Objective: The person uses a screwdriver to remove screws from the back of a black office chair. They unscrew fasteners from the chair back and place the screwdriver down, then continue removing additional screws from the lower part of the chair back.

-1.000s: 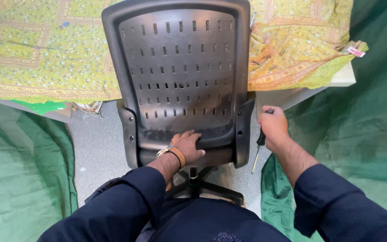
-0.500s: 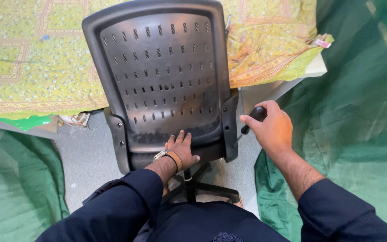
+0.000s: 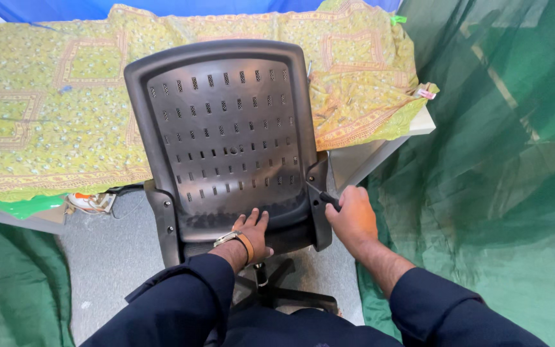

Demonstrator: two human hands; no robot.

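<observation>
A black office chair backrest with rows of small slots stands in front of me, seen from behind. My left hand, with a tan-strapped watch on the wrist, lies flat on the lower edge of the backrest. My right hand grips a black-handled screwdriver. Its tip points up and left at the chair's right side bracket, close to a screw hole. The chair's black star base shows below, between my arms.
A table covered by a yellow-green patterned cloth stands behind the chair. Green fabric hangs at the right and lies at the lower left. Grey floor shows under the chair.
My right hand has turned the screwdriver from pointing down to pointing up-left at the chair's right bracket. The view has shifted upward. My left hand stays on the backrest's lower edge.
</observation>
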